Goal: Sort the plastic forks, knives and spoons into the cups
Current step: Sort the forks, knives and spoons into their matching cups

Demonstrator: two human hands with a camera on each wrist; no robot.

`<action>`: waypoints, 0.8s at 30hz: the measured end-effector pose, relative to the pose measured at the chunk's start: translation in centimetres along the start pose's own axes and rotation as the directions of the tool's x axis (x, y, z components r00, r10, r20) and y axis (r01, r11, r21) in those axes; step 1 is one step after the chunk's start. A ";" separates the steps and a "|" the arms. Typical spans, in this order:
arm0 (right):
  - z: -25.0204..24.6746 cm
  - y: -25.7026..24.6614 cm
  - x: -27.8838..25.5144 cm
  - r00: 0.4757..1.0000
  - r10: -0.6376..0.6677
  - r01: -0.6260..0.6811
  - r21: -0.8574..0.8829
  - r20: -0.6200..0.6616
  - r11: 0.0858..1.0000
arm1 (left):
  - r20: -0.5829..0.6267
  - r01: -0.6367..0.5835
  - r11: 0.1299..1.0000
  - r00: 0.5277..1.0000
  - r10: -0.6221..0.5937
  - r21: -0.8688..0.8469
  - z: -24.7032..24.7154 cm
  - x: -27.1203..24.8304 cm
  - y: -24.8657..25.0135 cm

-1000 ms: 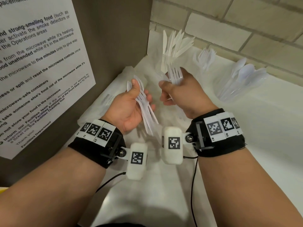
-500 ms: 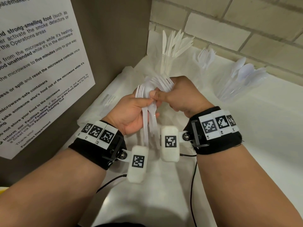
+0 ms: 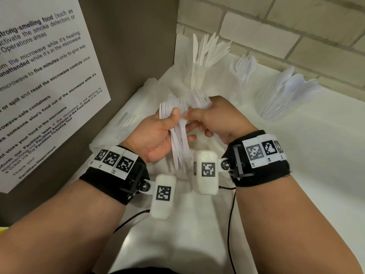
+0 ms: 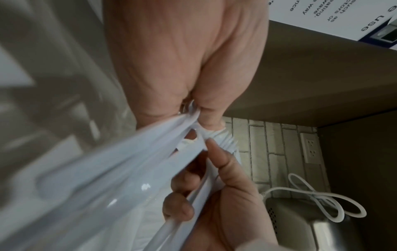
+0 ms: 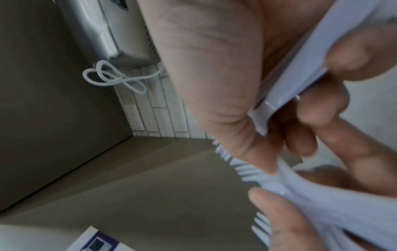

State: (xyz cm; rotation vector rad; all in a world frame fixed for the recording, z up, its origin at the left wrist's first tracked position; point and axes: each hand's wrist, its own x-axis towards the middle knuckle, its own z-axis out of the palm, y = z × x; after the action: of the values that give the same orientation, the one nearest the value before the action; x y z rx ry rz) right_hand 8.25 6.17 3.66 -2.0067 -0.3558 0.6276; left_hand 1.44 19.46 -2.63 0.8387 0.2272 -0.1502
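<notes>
My left hand [image 3: 158,133] grips a bundle of white plastic forks [image 3: 178,143], tines up and handles pointing down toward me. My right hand [image 3: 215,119] holds its own bunch of forks [image 3: 199,99] and pinches one fork of the left bundle between thumb and finger. The wrist views show white handles [image 4: 128,169] and tines [image 5: 247,168] between curled fingers. Behind stand three clear cups: knives [image 3: 205,54], forks [image 3: 245,66], and spoons [image 3: 292,86] in a cup leaning right.
A brown panel with a printed notice [image 3: 39,80] rises at my left. A brick wall [image 3: 276,30] closes the back. Clear plastic bags [image 3: 126,119] lie on the white counter [image 3: 316,175] under my hands.
My hands have come together. The right hand dropped from in front of the knife cup to the left hand's bundle and now pinches one of its forks.
</notes>
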 end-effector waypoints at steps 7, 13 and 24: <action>-0.2 -0.6 0.4 0.980 -0.120 0.154 0.218 -0.161 0.964 | -0.130 -0.025 0.997 0.991 0.034 0.068 0.2 0.3 -0.2; -0.2 -0.2 0.3 0.978 -0.192 0.195 0.033 -0.081 0.980 | -0.104 -0.043 0.964 0.992 0.073 0.263 1.0 0.2 -0.4; -0.3 0.3 0.3 0.981 -0.193 0.193 -0.021 0.036 0.981 | 0.019 -0.028 0.928 1.000 0.023 0.372 1.7 -0.5 -0.5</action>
State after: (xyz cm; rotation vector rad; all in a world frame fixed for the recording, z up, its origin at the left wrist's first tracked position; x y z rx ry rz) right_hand 8.67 5.92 3.41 -1.9575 -0.5734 0.5372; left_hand 1.06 17.91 -1.75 1.2185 0.1756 -0.1780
